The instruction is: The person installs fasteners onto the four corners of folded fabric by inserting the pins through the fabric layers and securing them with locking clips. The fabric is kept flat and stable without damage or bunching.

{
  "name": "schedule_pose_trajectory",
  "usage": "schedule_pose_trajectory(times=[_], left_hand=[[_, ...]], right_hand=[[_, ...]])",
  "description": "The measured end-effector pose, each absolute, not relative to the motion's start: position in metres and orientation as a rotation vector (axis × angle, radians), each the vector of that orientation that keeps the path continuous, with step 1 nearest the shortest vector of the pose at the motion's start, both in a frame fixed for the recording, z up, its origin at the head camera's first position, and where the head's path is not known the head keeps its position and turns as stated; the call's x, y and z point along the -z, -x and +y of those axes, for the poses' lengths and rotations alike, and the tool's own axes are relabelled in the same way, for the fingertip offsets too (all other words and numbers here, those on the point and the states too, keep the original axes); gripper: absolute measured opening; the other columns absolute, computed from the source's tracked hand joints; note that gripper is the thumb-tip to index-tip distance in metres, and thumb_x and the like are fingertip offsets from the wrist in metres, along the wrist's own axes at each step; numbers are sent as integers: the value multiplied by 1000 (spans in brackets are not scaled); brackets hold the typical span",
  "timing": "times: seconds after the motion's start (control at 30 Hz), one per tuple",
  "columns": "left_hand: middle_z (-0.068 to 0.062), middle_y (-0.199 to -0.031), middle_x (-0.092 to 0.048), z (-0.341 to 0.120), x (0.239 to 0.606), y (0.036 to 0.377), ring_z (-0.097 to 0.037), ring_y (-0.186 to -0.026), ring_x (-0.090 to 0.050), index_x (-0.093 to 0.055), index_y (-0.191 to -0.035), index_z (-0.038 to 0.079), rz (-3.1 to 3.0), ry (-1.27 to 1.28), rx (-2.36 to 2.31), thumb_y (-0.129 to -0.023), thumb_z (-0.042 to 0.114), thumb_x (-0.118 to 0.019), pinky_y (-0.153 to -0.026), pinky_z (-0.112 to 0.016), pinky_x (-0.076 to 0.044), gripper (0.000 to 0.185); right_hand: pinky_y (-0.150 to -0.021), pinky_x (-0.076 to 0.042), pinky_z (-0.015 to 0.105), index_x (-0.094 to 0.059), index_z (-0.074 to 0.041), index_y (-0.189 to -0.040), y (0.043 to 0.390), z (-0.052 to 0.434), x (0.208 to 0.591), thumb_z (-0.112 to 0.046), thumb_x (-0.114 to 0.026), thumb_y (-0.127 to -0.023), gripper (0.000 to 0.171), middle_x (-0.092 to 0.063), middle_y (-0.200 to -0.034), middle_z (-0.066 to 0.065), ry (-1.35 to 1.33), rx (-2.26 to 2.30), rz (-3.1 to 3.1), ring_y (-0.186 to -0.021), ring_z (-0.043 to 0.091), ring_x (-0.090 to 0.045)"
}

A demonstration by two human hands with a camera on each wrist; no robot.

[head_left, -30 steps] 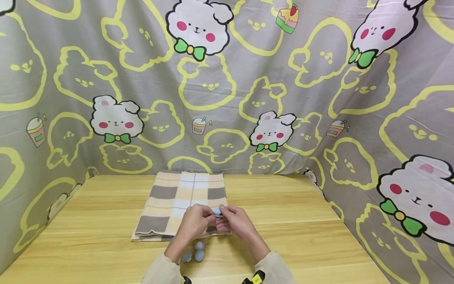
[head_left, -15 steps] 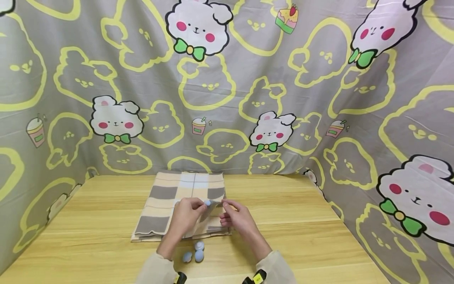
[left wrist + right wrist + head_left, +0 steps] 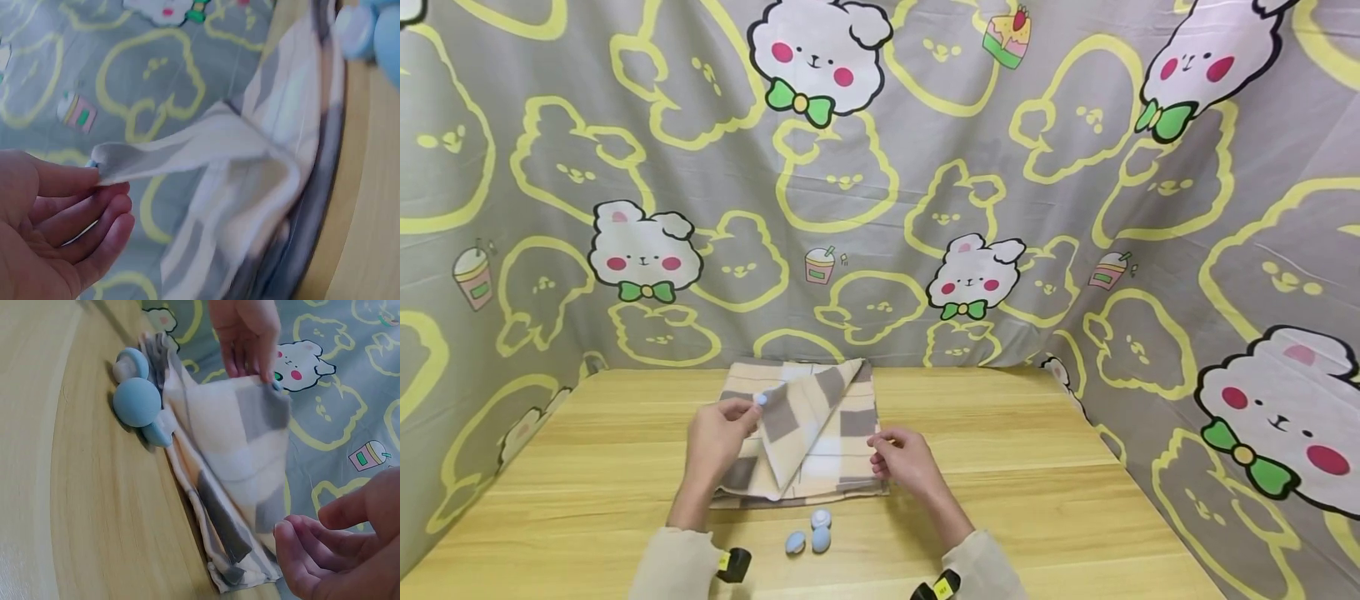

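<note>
My left hand [image 3: 718,437] pinches a corner of a folded plaid blanket [image 3: 842,450], in beige, grey and white. A small blue round-capped clip [image 3: 762,400] sits at that corner by the fingertips. The lifted layer slants across the stack, as the left wrist view also shows with the raised blanket [image 3: 187,147]. My right hand [image 3: 906,458] is beside the blanket's right edge, its fingers loosely bent and holding nothing. In the right wrist view, a gap shows between the right hand [image 3: 350,544] and the blanket [image 3: 250,437].
Several blue mushroom-shaped clips with white bases, one with its rounded cap [image 3: 137,402] showing, lie in front of the blanket on the wooden table [image 3: 1000,500]. A grey curtain [image 3: 865,200] with cartoon rabbits hangs behind and at both sides.
Both hands were together at the blanket's corner around a blue clip. The left hand has since carried that corner left and up, folding the layer back. The right hand has let go.
</note>
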State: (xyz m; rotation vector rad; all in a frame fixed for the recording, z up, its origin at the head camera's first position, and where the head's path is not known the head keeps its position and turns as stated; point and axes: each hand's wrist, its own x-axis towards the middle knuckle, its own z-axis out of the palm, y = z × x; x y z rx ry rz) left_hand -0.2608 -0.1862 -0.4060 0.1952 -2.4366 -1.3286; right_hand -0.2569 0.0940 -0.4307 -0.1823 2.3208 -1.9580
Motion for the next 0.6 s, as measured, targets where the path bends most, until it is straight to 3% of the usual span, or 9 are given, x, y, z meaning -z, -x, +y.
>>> schedule_pose_trajectory(times=[0.27, 0.6], left_hand=[[-12, -77, -76, -216, 421, 261, -20, -68, -73, -73, -101, -8, -2522, -319, 1358, -96, 13, -67, -55, -24, -49, 23], [-8, -70, -73, -220, 433, 263, -14, -61, -63, -75, -91, -5, -2612, -281, 1301, -93, 9, -67, -55, -27, -44, 17]], right_hand=[[-63, -59, 33, -66, 14, -107, 258, 95, 434, -5, -54, -101, 24, -66, -77, 12, 238, 1883, 2383, -64, 13, -61], [-59, -56, 31, -68, 12, -101, 257, 96, 435, -5, -55, -99, 22, -66, -72, 10, 300, 1752, 2443, -62, 11, -60]])
